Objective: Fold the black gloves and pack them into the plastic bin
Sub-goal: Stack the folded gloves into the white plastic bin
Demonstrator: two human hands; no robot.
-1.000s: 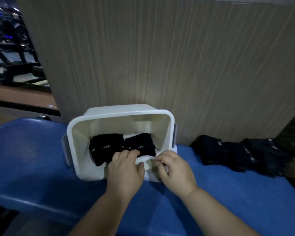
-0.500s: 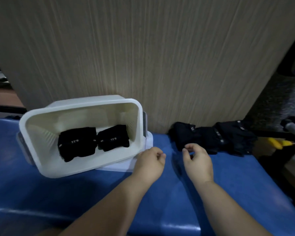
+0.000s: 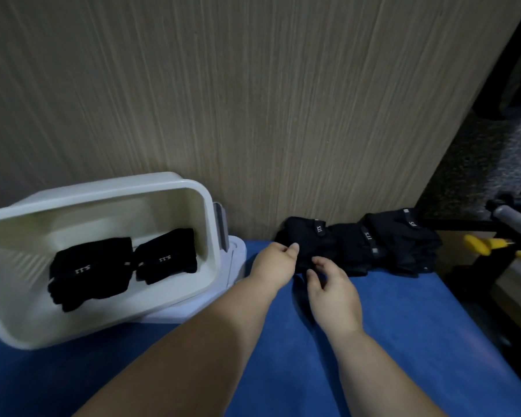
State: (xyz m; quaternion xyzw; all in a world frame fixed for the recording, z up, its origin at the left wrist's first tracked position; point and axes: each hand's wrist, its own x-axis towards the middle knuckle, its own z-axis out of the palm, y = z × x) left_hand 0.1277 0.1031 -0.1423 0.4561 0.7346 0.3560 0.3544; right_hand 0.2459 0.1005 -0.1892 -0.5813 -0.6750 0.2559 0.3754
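Black gloves (image 3: 358, 245) hug the blue bench (image 3: 388, 326) at its back edge; left hand (image 3: 275, 261) and right hand (image 3: 334, 291) curl onto the nearest (grip unclear).

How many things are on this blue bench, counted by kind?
White plastic bin: 1
White lid under it: 1
Folded black gloves in the bin: 2
Loose black gloves, overlapping: 3 going by their labels
Total: 7

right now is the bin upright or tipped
Tipped: the plastic bin lies with its mouth facing the camera, two folded gloves inside.
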